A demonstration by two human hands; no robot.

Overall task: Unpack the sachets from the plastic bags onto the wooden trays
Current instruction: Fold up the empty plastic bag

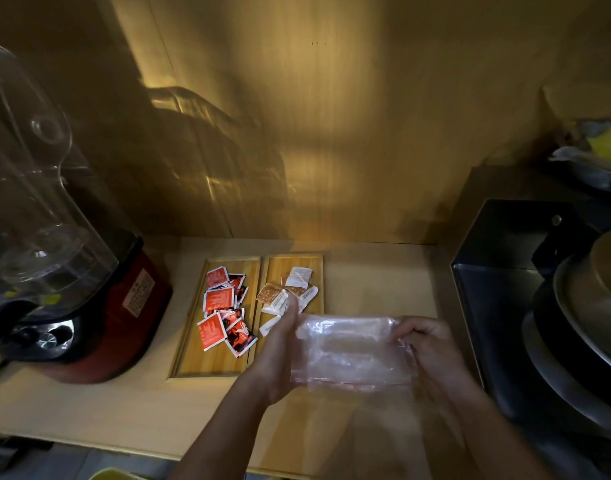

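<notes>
Two wooden trays lie side by side on the counter. The left tray [189, 358] holds several red and black sachets [221, 299]. On the right tray [314, 263] lie several white and brown sachets [298, 277]. In front of the right tray I hold a clear plastic bag [349, 351] flat between both hands; it looks empty. My left hand [279, 355] presses along the bag's left edge with its fingers straight. My right hand [425, 344] pinches the bag's right edge.
A red-based blender [99, 313] with a clear jug stands at the left of the counter. A black box [498, 271] and stacked metal pans [581, 327] crowd the right side. A wooden wall closes the back.
</notes>
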